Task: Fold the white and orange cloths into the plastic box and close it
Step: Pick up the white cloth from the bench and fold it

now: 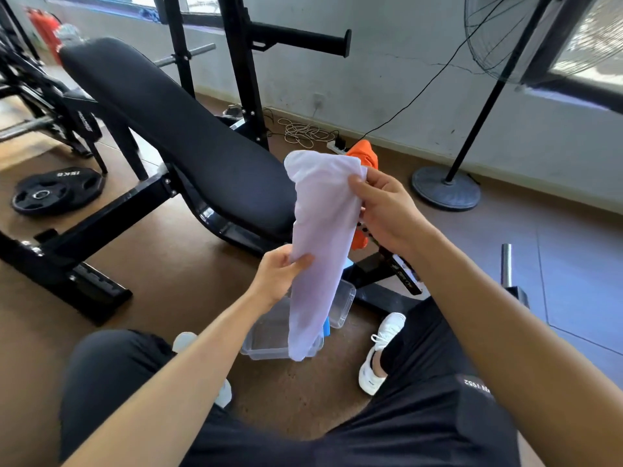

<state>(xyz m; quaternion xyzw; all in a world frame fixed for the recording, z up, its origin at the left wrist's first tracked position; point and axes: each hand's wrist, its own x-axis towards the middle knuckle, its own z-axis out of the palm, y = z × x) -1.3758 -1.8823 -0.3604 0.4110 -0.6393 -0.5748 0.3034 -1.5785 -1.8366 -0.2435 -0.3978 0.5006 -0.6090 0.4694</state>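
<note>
While the person sits with both knees apart above a brown floor [161,281], a black padded weight bench [175,129] slopes down from the upper left towards the centre of the view, carried on a black steel frame [101,214]. A pedestal fan [448,187] stands at the right, near the grey wall, its round base on the floor. A black weight plate [55,192] lies flat on the floor at the left, beside the frame.

The white cloth [320,237] hangs as a long, narrow strip in front of the person, between the two hands. Its lower end dangles over the clear plastic box [266,345], which sits open on the floor between the person's feet. The box lid [344,305] lies just beside the box, at its far right. Whether the cloth tip touches the box cannot be told.

The orange cloth [364,156] is bunched behind the white cloth, at the foot end of the bench; only parts of it show.

The right hand [387,210] pinches the upper edge of the white cloth between thumb and fingers. The left hand [279,273] pinches the cloth lower down, at its left edge, thumb pressed onto the fabric.

A white shoe [377,355] rests on the floor to the right of the box.
</note>
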